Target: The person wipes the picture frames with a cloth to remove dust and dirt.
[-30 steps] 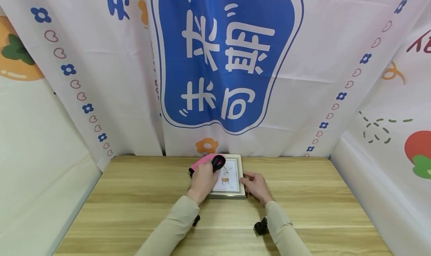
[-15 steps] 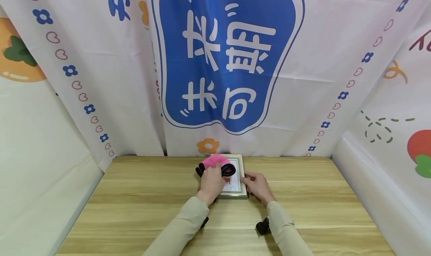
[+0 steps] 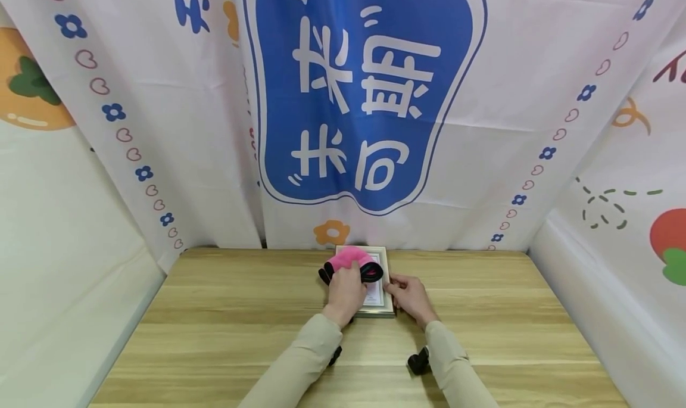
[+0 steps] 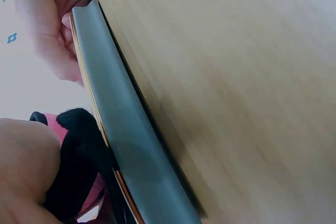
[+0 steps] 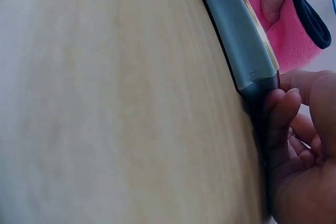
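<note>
A picture frame (image 3: pixel 389 304) with a pale border lies flat on the wooden table, its print mostly covered. Over its face, my left hand (image 3: pixel 344 293) grips a bunched pink cloth (image 3: pixel 351 255) with black edging. In the left wrist view the cloth's black trim (image 4: pixel 79 166) lies against the frame's upper edge. My right hand (image 3: pixel 411 299) holds the frame at its right side; the right wrist view shows thumb and fingers (image 5: pixel 283 111) pinching it near a corner. Seen edge-on, the frame's side (image 5: pixel 239 30) is grey-green.
The wooden table (image 3: pixel 482 312) backs onto a white printed curtain (image 3: pixel 471 176) with a blue sign, close behind the picture frame. White cloth walls stand at both sides. A black wrist device (image 3: pixel 418 360) sits by the right sleeve.
My left hand has moved the pink cloth rightward across the picture frame from its left side, covering more of the print. The right hand keeps its hold on the frame's right edge.
</note>
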Tool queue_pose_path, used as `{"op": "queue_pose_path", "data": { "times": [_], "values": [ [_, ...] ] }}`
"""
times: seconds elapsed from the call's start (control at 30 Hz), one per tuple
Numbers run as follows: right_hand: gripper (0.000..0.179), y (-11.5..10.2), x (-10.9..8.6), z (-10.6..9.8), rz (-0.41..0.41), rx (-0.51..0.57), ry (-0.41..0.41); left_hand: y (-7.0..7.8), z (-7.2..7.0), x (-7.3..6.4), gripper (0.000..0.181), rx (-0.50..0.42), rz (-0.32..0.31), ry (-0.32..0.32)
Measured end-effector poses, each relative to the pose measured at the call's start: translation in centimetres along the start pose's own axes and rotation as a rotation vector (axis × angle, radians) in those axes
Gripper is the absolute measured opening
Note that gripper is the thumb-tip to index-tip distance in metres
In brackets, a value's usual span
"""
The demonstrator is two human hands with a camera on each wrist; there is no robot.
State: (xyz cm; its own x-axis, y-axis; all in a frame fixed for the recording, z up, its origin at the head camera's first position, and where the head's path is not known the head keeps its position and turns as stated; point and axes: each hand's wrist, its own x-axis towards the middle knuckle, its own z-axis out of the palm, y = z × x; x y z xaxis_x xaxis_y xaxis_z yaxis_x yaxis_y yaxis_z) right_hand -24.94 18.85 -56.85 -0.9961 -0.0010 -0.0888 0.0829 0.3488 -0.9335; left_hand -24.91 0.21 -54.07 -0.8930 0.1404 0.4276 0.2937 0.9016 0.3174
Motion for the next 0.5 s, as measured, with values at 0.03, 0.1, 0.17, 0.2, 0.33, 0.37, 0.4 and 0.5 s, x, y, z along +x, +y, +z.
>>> {"op": "queue_pose_path", "data": {
  "times": [0.03, 0.1, 0.17, 0.2, 0.33, 0.37, 0.4, 0.5],
  "values": [
    [0.044, 0.0, 0.0, 0.0, 0.000, -0.003, 0.000, 0.1, 0.0, 0.0, 0.030, -0.010, -0.001, -0.008],
    [0.043, 0.1, 0.0, -0.1, 0.002, -0.002, 0.001, 0.4, 0.1, 0.0, 0.029, -0.029, -0.004, -0.019],
    [0.043, 0.1, 0.0, -0.1, -0.002, -0.004, 0.004, 0.7, 0.1, 0.0, 0.029, -0.051, -0.004, -0.021],
    [0.043, 0.1, 0.0, -0.2, -0.005, -0.005, 0.006, 0.8, 0.1, 0.0, 0.029, -0.063, -0.004, -0.023],
    [0.044, 0.2, 0.0, -0.2, -0.014, -0.002, 0.008, 1.2, 0.0, 0.1, 0.026, -0.114, -0.014, -0.049],
    [0.044, 0.2, 0.0, -0.2, -0.014, -0.002, 0.005, 1.3, 0.0, 0.2, 0.026, -0.129, -0.022, -0.060],
    [0.044, 0.1, 0.0, -0.2, -0.015, -0.001, 0.002, 1.3, 0.1, 0.2, 0.026, -0.139, -0.030, -0.071],
    [0.041, 0.1, 0.1, -0.2, -0.015, -0.004, -0.001, 1.5, 0.3, 0.3, 0.024, -0.179, -0.043, -0.103]
  ]
}}
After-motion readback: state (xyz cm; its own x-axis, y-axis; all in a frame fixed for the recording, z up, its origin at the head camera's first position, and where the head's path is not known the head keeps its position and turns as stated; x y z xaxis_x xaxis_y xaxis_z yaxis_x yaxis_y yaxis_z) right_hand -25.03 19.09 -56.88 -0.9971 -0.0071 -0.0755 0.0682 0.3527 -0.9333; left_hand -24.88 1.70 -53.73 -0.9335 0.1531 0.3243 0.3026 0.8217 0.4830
